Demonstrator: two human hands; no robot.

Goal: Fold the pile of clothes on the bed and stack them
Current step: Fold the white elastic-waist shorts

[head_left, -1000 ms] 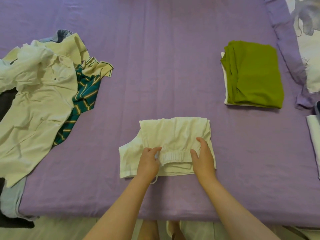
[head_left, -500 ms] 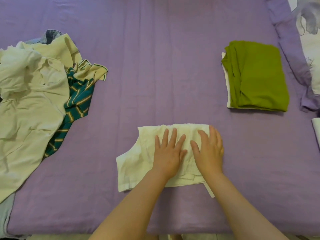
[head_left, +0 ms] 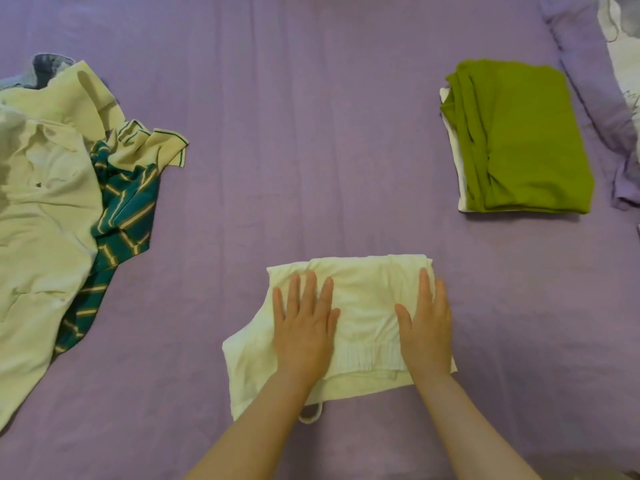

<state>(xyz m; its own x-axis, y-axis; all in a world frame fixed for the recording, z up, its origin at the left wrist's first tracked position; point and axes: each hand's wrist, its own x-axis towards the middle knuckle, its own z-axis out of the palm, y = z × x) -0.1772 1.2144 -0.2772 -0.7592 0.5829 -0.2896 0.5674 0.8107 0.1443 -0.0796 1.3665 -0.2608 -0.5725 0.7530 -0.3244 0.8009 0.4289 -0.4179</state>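
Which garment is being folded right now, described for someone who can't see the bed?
On the purple bed sheet, look at the near edge, centre. A cream garment with a ribbed elastic band lies there under the left hand and right hand, unlike the unfolded pile or green stack.

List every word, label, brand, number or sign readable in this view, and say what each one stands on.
None: no readable text anywhere in the head view.
Folded cream shorts under both flat hands: no print or visible tag.
Folded olive-green garment: plain.
Teal striped shirt: stripes only.
Cream collared shirt: one small dark mark, too small to read.
Patterned pillow: drawing only, no letters.
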